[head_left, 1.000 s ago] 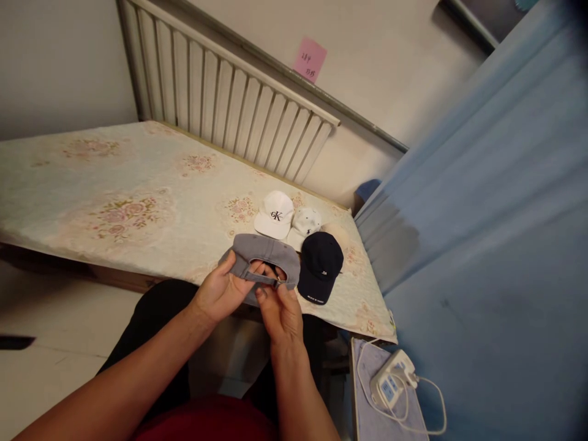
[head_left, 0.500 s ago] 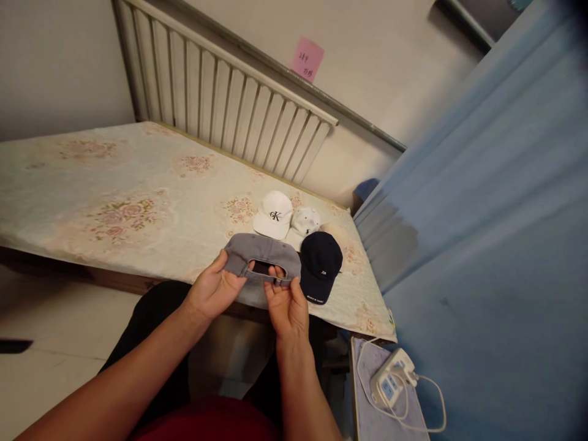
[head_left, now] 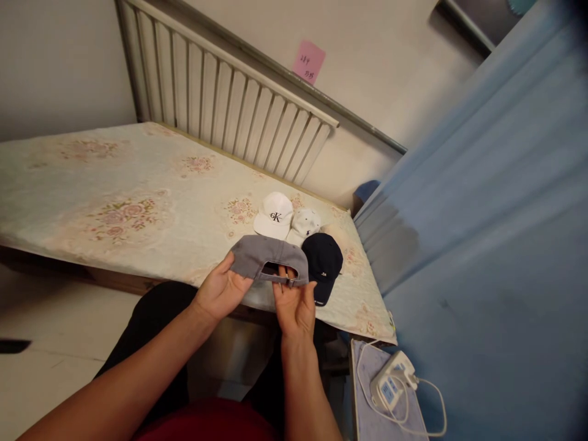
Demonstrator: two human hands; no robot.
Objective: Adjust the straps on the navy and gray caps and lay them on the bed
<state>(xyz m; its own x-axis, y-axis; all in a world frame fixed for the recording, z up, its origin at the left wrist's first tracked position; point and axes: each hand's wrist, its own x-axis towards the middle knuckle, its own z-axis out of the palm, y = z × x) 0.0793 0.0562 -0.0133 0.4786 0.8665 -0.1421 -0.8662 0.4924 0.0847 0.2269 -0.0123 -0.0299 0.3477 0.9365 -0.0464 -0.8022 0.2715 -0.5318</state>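
Note:
A grey baseball cap point(head_left: 260, 254) is held up between my two hands, its rear opening and adjustable strap turned toward me. My left hand point(head_left: 223, 288) grips the cap's left side, thumb on the outside. On the right, my right hand point(head_left: 295, 306) holds the edge by the strap, with fingertips showing through the opening. Just behind it a black baseball cap point(head_left: 323, 257) lies on the bed, partly covered by the grey one. Farther back rest a white cap with dark letters point(head_left: 274, 214) and a smaller white cap point(head_left: 305, 223), side by side.
The caps lie on a bed with a floral cover point(head_left: 193, 214). A white radiator point(head_left: 229, 98) runs along the wall behind it. A blue curtain point(head_left: 473, 214) hangs at the right. On a small table point(head_left: 367, 422) sits a white power strip point(head_left: 390, 383) with a looped cable.
Both hands have moved slightly right with the grey cap, which now covers more of the black cap's brim. The other caps stay in place.

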